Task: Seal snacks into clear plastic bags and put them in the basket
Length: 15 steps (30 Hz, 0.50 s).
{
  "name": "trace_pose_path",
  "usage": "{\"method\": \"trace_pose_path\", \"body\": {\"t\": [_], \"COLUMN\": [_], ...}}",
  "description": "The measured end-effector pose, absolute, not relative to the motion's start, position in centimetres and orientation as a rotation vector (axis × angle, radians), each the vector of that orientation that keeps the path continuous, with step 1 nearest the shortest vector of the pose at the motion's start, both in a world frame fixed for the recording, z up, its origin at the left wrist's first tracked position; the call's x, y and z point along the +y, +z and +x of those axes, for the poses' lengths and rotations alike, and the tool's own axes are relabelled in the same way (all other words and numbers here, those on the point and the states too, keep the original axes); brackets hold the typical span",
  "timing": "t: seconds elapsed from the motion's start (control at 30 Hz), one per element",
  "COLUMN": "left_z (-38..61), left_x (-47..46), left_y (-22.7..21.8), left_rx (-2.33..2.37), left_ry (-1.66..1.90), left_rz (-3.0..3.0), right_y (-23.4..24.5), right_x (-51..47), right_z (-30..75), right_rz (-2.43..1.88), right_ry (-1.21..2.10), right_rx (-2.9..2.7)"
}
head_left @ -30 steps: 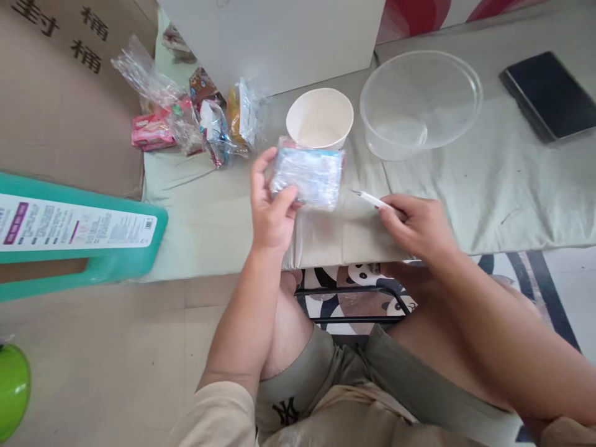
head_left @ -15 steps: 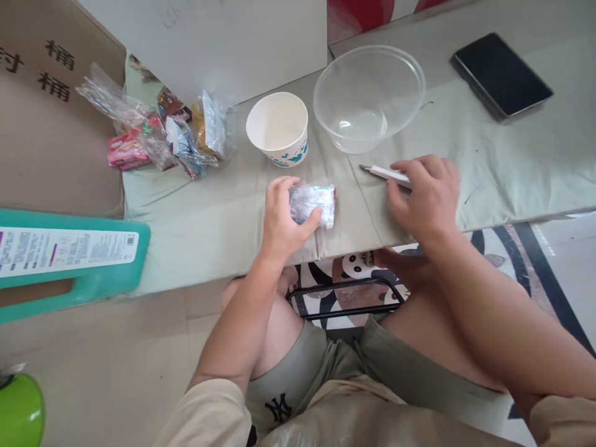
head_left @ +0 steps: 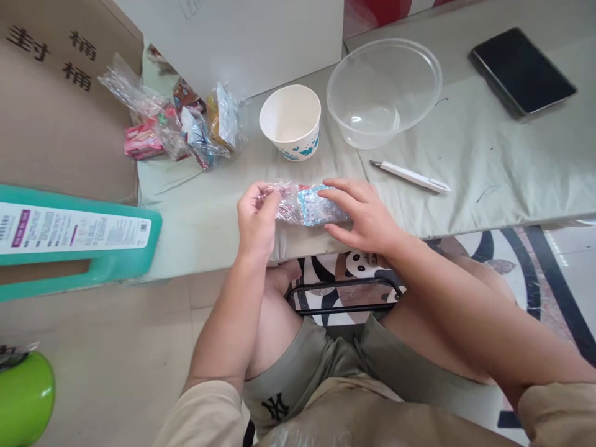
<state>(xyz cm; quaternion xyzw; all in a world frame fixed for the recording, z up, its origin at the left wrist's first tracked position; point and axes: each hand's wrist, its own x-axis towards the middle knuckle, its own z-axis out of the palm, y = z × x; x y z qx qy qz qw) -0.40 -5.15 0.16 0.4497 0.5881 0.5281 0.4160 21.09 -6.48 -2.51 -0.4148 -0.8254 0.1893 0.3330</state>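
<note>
White and thin, the knife [head_left: 412,176] now lies on the counter [head_left: 535,180], freeing the right hand [head_left: 365,214], its fingers spread wide over the shiny packet [head_left: 316,206] before the cup [head_left: 293,127], while the left hand [head_left: 257,217] pinches the packet's clear wrap [head_left: 287,202].

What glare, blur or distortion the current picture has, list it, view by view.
Head view: bright glints on the base of the clear bowl and on the film of the wrapped packet; head view: fine print on the teal container's label too soft to read; head view: apparent wide-angle stretching toward the edges, the dark-screened device looking skewed.
</note>
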Motion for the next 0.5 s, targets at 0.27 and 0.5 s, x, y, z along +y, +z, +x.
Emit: {"method": "trace_pose_path", "body": {"t": [0.27,0.5], "left_z": [-3.9,-6.0], "left_x": [-4.8,-4.2], "left_y": [0.0,-1.4], "left_rx": [1.664,1.802], "left_ry": [1.312,1.256], "left_rz": [1.052,1.2], "right_y": [-1.7,-0.6], "right_x": [-6.0,-5.5], "right_z": [18.7,21.1], "right_rz": [-1.225,-1.22], "right_ry": [0.636,0.586], "right_rx": [-2.209,-2.01]}}
